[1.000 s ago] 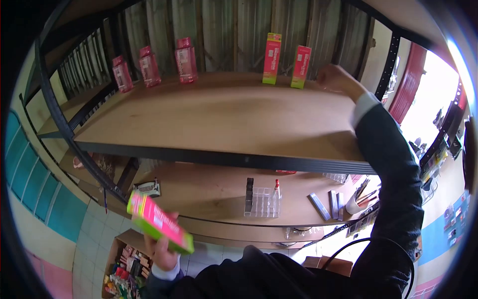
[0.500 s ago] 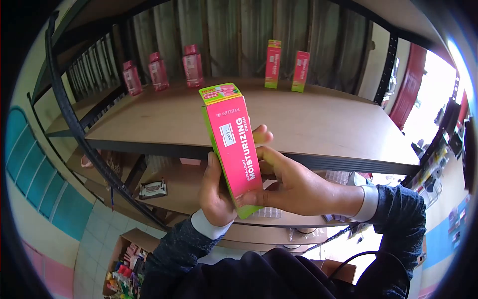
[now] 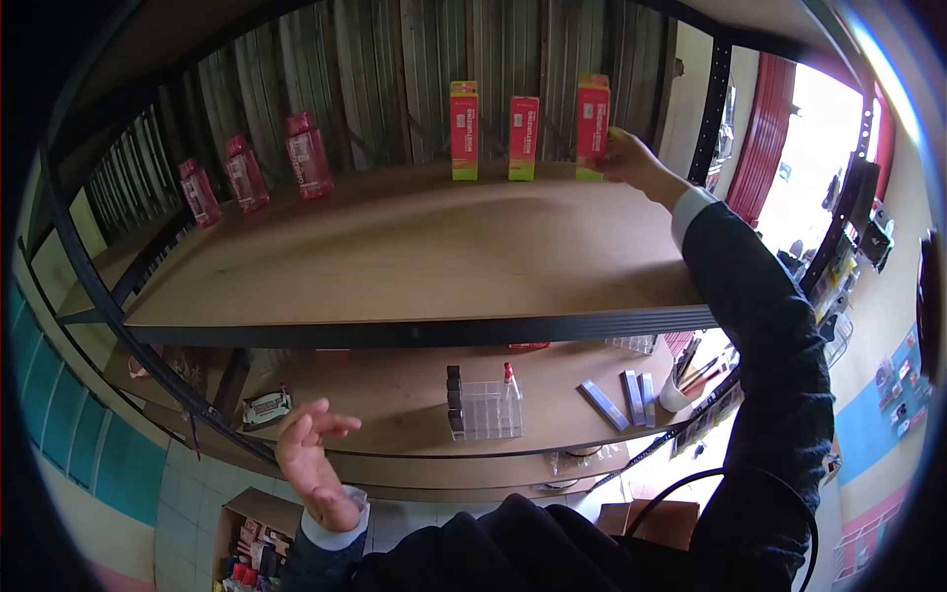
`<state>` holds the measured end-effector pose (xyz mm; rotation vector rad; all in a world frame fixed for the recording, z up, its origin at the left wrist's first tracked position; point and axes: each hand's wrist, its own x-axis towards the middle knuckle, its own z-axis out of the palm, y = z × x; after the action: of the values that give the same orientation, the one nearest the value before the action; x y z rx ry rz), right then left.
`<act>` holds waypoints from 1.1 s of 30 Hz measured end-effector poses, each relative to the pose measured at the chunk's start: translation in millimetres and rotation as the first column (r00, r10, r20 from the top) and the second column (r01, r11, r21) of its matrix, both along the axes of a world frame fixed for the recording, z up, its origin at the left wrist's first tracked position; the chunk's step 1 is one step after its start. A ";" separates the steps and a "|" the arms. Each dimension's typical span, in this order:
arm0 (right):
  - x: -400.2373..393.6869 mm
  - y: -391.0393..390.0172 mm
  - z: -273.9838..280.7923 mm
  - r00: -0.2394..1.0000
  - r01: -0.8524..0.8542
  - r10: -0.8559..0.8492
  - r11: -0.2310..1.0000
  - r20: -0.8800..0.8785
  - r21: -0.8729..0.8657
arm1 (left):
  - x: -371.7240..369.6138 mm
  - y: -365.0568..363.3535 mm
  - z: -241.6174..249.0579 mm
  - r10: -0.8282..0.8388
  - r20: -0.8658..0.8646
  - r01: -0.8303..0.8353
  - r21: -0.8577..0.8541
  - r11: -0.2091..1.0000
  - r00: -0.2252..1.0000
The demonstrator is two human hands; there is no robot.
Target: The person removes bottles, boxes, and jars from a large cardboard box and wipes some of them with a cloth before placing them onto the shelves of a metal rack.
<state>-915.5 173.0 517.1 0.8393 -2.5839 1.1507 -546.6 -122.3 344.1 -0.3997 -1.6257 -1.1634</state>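
My right hand reaches to the back right of the upper shelf and grips a pink and green moisturizing cream box from its right side. The box stands upright at the shelf's back, in line with a shorter pink box and a taller pink box to its left. My left hand hangs in front of the lower shelf, fingers apart, holding nothing.
Several pink bottles, one of them a larger bottle, stand at the upper shelf's back left. Below are a clear divided organizer, a dark packet, slim boxes and a white cup. A metal post bounds the left.
The cream box has gone from between both hands in front of me to the back right of the shelf, in my right hand. My left hand has let go and dropped left.
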 end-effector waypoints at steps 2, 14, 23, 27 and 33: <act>-24.1 -2.5 -9.4 0.999 -0.037 0.037 0.999 0.025 -0.024 | 11.8 -4.5 -4.1 0.028 0.028 -0.029 0.014 0.999 0.999; -80.5 -1.2 -38.8 0.971 -0.171 0.198 0.967 0.134 -0.186 | 33.8 -19.0 -19.1 0.230 0.152 -0.250 0.124 0.960 0.961; -79.8 -4.4 -40.3 0.977 -0.168 0.188 0.969 0.099 -0.181 | 24.2 -11.2 -25.8 0.199 0.158 -0.216 0.095 0.972 0.967; -84.3 -2.9 -42.4 0.979 -0.190 0.196 0.975 0.047 -0.119 | 25.4 -11.5 -26.5 0.207 0.164 -0.224 0.093 0.970 0.965; -89.7 9.2 -40.5 0.953 -0.263 0.280 0.954 0.117 -0.141 | 35.6 -14.1 -28.4 0.236 0.166 -0.254 0.098 0.962 0.957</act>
<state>-1005.2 182.1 476.6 1.1539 -2.5253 1.4756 -511.0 -136.5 315.7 -0.0297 -1.6739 -1.1142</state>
